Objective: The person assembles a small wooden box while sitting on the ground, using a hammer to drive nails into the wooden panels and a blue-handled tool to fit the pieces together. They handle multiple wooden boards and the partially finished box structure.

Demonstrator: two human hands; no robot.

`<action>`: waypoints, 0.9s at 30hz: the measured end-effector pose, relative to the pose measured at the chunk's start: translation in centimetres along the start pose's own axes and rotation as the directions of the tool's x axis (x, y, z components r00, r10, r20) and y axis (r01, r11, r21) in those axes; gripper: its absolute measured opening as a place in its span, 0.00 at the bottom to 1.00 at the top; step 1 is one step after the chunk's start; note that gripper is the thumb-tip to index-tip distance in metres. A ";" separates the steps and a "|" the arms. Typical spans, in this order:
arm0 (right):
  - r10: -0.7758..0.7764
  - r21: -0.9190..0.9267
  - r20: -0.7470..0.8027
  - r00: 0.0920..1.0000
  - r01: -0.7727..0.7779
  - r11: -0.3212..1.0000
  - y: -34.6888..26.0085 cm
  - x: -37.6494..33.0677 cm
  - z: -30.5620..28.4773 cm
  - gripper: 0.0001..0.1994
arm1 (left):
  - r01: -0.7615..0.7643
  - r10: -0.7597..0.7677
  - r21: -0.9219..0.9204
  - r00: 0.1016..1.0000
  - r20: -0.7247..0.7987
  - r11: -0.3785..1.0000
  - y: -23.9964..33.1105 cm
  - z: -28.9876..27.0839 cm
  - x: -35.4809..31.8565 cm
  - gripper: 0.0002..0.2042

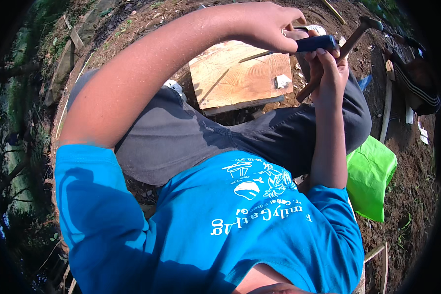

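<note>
Seated on bare ground, knees up, grey trousers and blue shirt filling the lower frame; left hand reaches across from the left with fingers curled down and pinching the near end of a dark blue handle, thumb hidden under the hand; right hand rises from below, fingers wrapped shut around the wooden shaft of a hammer, and its upper fingers also touch the blue handle from beneath; hammer shaft slants from lower left to upper right, its metal head at the upper end, clear of the hand; lower end of the shaft shows just below the right hand; what kind of tool the blue handle belongs to cannot be told, its working end being covered by the left hand; a pale round object just behind the hands is mostly hidden. Both held things sit above the far right corner of a wooden board lying flat on the soil between the knees; a thin dark rod or nail lies on the board near its far edge, one end running under the left hand; a small pale block rests near the board's right edge. Bright green bag on the ground beside the right hip, partly covered by the right elbow; a long pale stick lies further right; frame rim dark and bent, details there unreadable.
</note>
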State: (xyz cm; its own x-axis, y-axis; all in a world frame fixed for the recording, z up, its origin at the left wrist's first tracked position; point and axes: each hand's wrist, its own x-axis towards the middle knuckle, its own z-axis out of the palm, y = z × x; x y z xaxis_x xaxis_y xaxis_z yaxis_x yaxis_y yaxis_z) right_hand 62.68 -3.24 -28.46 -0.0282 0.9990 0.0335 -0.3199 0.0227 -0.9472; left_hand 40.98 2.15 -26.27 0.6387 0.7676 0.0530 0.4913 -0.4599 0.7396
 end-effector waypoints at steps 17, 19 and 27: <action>-0.012 -0.152 0.157 0.988 0.036 0.988 0.6 -0.3 -0.2 0.14 | 0.138 -0.068 0.054 0.747 -0.661 0.989 -0.7 10.7 1.1 0.19; -0.030 -0.154 0.165 0.986 0.056 0.987 0.6 0.1 0.1 0.14 | 0.139 -0.073 0.049 0.749 -0.659 0.989 -1.3 10.8 1.7 0.20; -0.021 -0.189 0.134 0.991 0.047 0.981 0.9 1.0 0.0 0.15 | 0.223 -0.127 0.072 0.759 -0.638 0.972 -1.0 10.4 1.8 0.20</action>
State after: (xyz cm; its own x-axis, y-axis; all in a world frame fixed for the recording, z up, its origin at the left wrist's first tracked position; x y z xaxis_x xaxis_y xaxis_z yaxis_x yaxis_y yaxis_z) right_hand 62.39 -2.27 -29.31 -0.1483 0.9843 0.0961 -0.1356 0.0760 -0.9878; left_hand 47.76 -0.69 -33.85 0.0449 0.9262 0.3744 0.6624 -0.3081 0.6828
